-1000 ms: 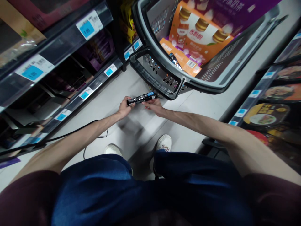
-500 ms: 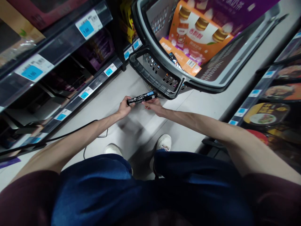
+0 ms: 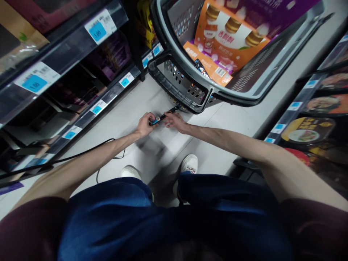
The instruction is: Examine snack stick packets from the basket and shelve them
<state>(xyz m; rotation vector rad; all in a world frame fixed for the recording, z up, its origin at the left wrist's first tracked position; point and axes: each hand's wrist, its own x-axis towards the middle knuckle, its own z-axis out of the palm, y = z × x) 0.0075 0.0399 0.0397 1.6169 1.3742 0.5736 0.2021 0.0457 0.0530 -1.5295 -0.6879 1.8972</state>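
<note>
A slim, glossy black package (image 3: 162, 117) with a blue patch is held low over the floor, one narrow side towards me. My left hand (image 3: 145, 124) grips its left end, thumb and fingers closed round it. Further along, my right hand (image 3: 177, 122) has its fingertips on the package, partly hiding it. The package's far end reaches up to the foot of the grey shopping basket (image 3: 246, 98), just beyond my right hand. What the package contains cannot be read.
Orange box packs (image 3: 233, 36) and a purple pack (image 3: 280, 14) stand in the basket. Shelves with price tags (image 3: 35, 81) line the left side. At right, a shelf holds lidded tubs (image 3: 307, 130). A black cable (image 3: 87, 154) crosses the floor near my white shoes (image 3: 189, 164).
The package has turned in my hands, so a blue patch now shows at its left end. My right fingers have shifted onto its upper side. The basket stays put.
</note>
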